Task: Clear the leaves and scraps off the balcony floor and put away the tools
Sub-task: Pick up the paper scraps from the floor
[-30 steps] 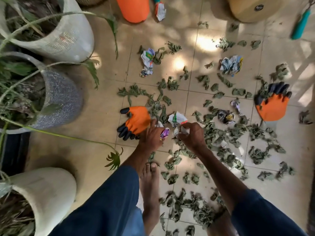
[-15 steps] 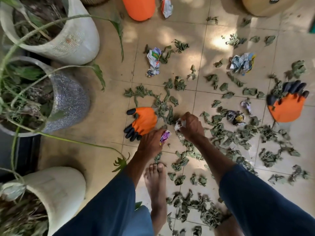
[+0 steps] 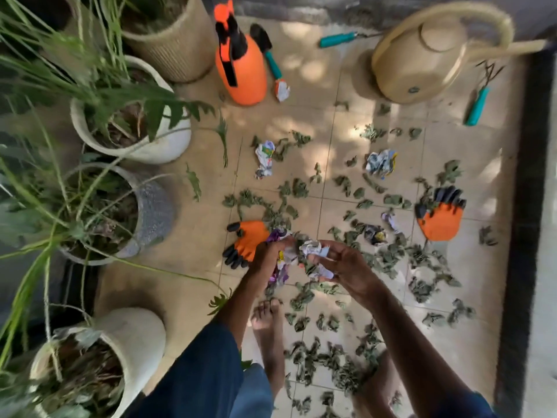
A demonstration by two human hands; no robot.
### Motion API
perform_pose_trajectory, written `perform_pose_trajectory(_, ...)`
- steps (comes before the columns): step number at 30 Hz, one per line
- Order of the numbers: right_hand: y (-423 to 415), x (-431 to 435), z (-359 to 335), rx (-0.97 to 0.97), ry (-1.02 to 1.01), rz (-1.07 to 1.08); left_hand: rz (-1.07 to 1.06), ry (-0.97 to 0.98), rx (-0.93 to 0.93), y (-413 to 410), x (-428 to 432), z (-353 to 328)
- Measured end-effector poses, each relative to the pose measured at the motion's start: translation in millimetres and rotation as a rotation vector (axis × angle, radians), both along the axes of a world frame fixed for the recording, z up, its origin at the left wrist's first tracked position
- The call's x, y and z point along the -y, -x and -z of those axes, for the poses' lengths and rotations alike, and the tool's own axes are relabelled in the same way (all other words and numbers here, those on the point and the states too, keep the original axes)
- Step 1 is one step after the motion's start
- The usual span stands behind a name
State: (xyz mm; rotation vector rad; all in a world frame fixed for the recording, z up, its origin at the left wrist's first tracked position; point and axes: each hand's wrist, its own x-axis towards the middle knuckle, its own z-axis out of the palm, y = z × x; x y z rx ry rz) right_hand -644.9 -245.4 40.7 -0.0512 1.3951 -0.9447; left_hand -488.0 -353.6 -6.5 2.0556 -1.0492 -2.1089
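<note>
Dry green leaves [image 3: 388, 254] and crumpled paper scraps lie scattered over the tiled balcony floor [image 3: 310, 116]. My left hand [image 3: 266, 257] grips a purple and white wrapper scrap [image 3: 281, 267] above the floor. My right hand [image 3: 343, 263] holds a crumpled white paper scrap [image 3: 313, 251] mixed with leaves, fingers curled round it. Both hands are close together at mid frame. An orange and black glove [image 3: 247, 239] lies just left of my left hand. A second orange glove [image 3: 441, 215] lies at the right.
Several plant pots [image 3: 156, 146] line the left side. An orange sprayer [image 3: 241, 70], a teal-handled trowel [image 3: 272, 63], a beige watering can [image 3: 422, 58] and two teal-handled tools [image 3: 477, 105] stand at the back. More paper scraps [image 3: 381, 162] lie farther out. My bare foot [image 3: 268, 333] stands below my hands.
Both hands have lifted off the floor with scraps in them and come together. The view has tilted up and back, so the tools at the back now show.
</note>
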Motion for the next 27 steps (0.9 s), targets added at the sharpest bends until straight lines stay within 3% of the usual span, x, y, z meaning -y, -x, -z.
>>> perform_pose_trajectory(12, 26, 8, -75, 0.027, 0.129, -0.135, -0.112, 0.034, -0.065, 29, 21, -79)
perform_pose_trajectory(19, 11, 14, -97, -0.238, 0.209, -0.032, -0.164, -0.154, -0.2, 45, 4, -117)
perform_pose_trajectory(25, -7, 10, -106, -0.424, -0.027, 0.083, -0.252, -0.085, -0.152, 39, -4, -107)
perform_pose_trajectory(27, -9, 9, -111, -0.476, -0.079, 0.146, -0.193, -0.03, -0.217, 41, -4, -115)
